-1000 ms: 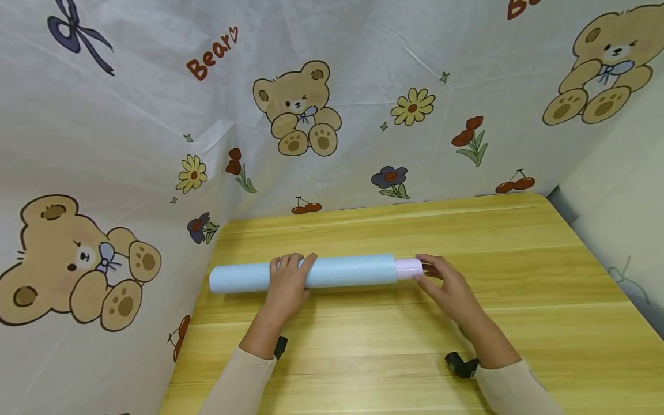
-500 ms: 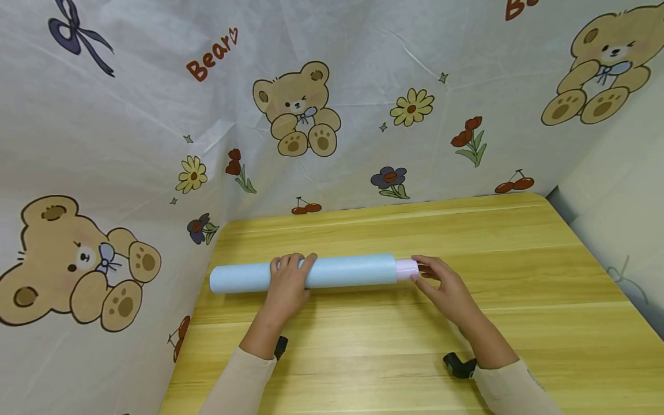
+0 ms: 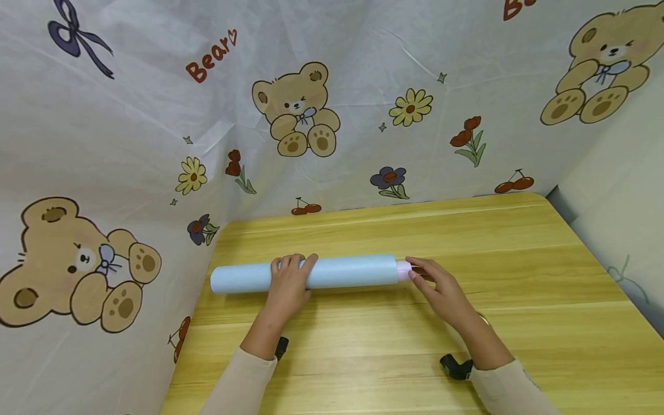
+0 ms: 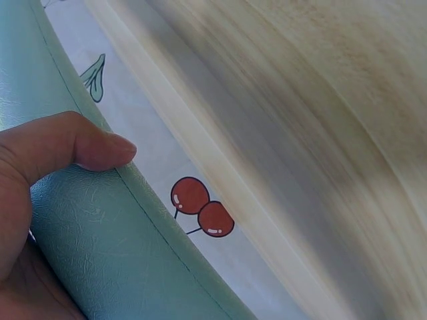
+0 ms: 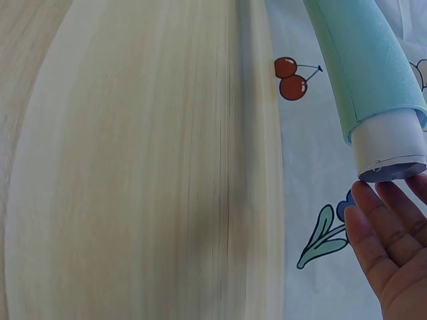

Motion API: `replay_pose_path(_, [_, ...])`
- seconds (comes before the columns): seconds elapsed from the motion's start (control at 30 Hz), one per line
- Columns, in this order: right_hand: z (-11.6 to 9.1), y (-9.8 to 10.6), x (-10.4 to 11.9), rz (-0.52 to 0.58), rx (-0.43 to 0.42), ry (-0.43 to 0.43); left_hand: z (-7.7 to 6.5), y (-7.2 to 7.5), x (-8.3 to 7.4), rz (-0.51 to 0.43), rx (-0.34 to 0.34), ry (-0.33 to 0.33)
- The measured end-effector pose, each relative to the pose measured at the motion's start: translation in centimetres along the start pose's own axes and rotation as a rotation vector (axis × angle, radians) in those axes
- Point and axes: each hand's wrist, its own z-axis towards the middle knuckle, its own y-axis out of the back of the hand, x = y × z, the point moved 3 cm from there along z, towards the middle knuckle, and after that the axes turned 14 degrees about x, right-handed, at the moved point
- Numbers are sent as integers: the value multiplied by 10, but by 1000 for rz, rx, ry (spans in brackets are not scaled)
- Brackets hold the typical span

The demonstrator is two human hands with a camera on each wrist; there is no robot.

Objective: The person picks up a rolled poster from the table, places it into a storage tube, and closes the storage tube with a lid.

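Note:
A long light blue roll of leather-like sheet [image 3: 353,272], with a stitched edge in the left wrist view, lies sideways above the wooden table. My left hand [image 3: 289,285] grips it left of its middle, thumb and fingers curled round it. Out of its right end sticks a short piece of a narrower pale pink tube [image 3: 403,270], looking whitish and hollow-ended in the right wrist view. At that end my right hand [image 3: 441,291] touches the rim with its fingertips, the fingers fairly straight in the right wrist view [image 5: 393,247].
The wooden table [image 3: 363,351] stretches under both arms. Behind and to the left hangs a white cloth [image 3: 353,69] printed with bears and flowers. Black wrist mounts [image 3: 456,367] sit under the forearms. A thin cord [image 3: 630,279] is at the far right.
The pale pink tube has slid left into the light blue roll, so a shorter piece shows. My right hand has moved left with it. The left hand keeps its grip in place.

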Motion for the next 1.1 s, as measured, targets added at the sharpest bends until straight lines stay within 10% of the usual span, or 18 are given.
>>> replay_pose_path(1.1, [3, -14, 2, 91, 30, 73, 1, -2, -3, 2, 12, -3])
